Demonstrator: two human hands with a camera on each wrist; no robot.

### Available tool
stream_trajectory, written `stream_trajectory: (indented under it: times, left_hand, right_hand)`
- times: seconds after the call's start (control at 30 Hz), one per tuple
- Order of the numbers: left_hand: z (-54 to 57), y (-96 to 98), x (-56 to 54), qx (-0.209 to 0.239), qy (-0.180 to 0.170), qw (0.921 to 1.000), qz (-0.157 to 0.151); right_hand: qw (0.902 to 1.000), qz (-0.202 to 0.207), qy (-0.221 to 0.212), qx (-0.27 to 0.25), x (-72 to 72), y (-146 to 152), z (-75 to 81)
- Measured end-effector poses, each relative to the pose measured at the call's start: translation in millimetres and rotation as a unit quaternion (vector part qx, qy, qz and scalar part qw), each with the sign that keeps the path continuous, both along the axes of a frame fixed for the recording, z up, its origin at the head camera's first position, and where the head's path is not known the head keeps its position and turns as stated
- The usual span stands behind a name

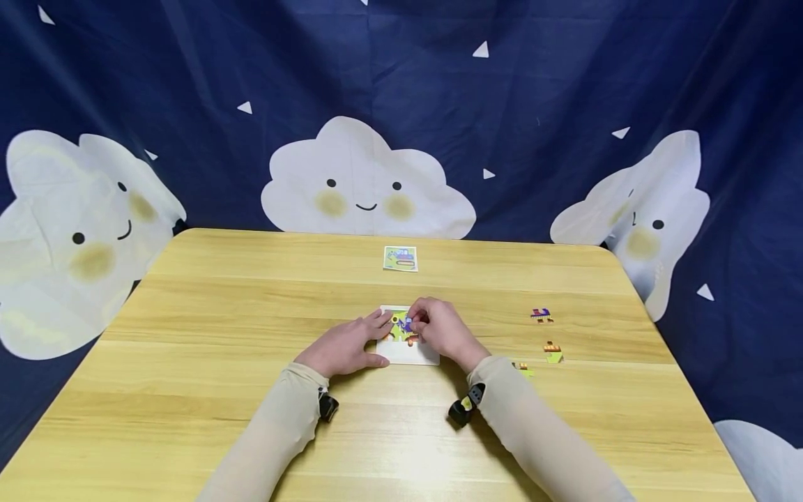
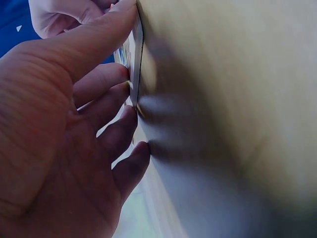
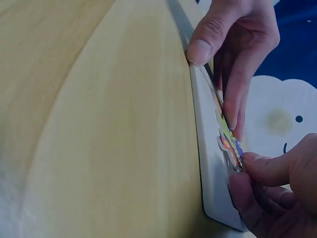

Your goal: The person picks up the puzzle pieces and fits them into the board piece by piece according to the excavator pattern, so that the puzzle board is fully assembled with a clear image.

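Note:
A white puzzle tray lies on the table, its upper part covered by colourful jigsaw pieces in green, yellow and purple. My left hand rests along the tray's left side, fingers extended over the pieces and thumb at the lower left corner. In the left wrist view, the thumb and fingertips of the left hand touch the tray's edge. Over the right part of the tray, my right hand pinches a puzzle piece between thumb and fingers. The right fingers partly hide that piece.
Loose puzzle pieces lie to the right: one purple and red, one orange and green, and another green piece partly behind the right sleeve. A picture card lies near the table's far edge. A dark blue cloud-printed curtain hangs behind.

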State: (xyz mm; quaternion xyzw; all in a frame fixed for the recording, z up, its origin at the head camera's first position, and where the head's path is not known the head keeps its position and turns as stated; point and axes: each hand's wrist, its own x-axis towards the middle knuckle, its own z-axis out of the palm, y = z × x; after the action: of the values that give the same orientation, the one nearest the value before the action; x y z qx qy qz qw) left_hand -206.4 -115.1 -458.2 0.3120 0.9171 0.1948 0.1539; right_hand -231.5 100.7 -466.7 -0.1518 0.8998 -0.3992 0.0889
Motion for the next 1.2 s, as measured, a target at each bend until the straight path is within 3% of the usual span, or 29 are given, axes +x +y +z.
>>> stream_trajectory:
  times: [0.13,0.4,0.67,0.83,1.03,1.2]
  left_hand:
    - [0.3,0.1,0.3,0.006,0.000,1.0000,-0.003]
    - [0.4,-0.4,0.3,0.008,0.001,1.0000,-0.004]
    - [-0.4,-0.2,1.1,0.011,0.003,0.9999,-0.005]
    - [0.5,0.1,1.3,0.006,0.002,1.0000,-0.003]
    - [1.8,0.6,1.2,-0.004,0.002,1.0000,-0.001]
    - [0.9,0.3,1.0,-0.002,0.003,1.0000,-0.006]
  right_hand:
    - [0.9996,-0.014,0.019,0.018,0.1,-2.3,-1.1]
    - [0.9984,-0.049,0.015,0.024,-0.2,-6.1,-2.0]
    - [0.9982,-0.045,0.020,0.034,1.7,-5.2,-2.8]
    - [0.9959,0.025,0.073,0.048,7.0,3.1,-0.8]
    - [0.9780,0.109,0.142,0.107,16.1,16.0,3.8]
    - [0.9646,0.155,0.179,0.116,18.3,21.8,2.6]
